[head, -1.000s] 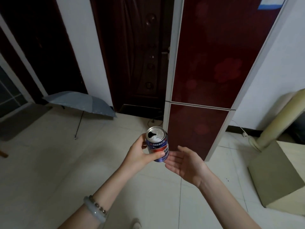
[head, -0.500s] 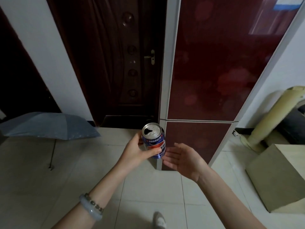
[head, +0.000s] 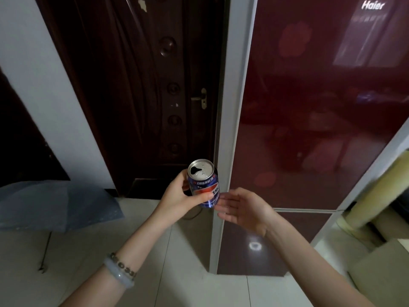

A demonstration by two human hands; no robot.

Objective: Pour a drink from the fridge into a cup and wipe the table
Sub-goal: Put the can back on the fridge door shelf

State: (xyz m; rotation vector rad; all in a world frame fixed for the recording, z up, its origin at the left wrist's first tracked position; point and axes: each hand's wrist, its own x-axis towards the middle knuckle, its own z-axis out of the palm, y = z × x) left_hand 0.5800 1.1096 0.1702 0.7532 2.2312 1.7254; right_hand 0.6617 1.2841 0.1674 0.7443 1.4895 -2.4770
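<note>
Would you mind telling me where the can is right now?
Centre of the head view: the can is in the left hand, before the fridge.

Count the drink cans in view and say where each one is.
1. The can is held in the left hand, its top already opened, in front of the closed fridge. More cans may be hidden inside.
</note>
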